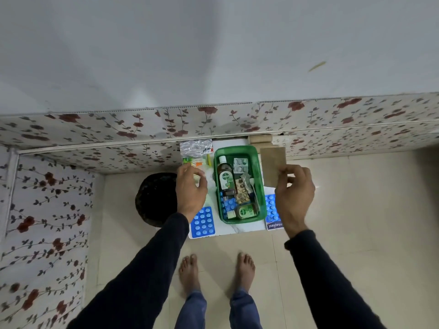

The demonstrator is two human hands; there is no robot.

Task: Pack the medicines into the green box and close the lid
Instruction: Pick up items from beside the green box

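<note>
An open green box [261, 186] stands on a small white table [228, 230]. Inside lie a brown Dettol bottle [226, 178], a silver blister strip [240, 165], a brown tablet strip [242, 198] and a small green Dettol pack [244, 212]. My right hand [293, 198] is right of the box, its fingers pinching a tan flat strip [273, 166] held upright. My left hand [191, 188] is left of the box, fingers curled over a small pale packet [196, 178]. A blue blister card [203, 222] lies below my left hand. Another blue card [270, 205] lies under my right hand.
A silver foil pack [196, 148] and green-orange packets [194, 161] lie at the table's far left. A black round bin [155, 200] stands left of the table. A wooden roll [260, 140] sits by the floral wall. A Hansaplast box [274, 225] is at the right corner.
</note>
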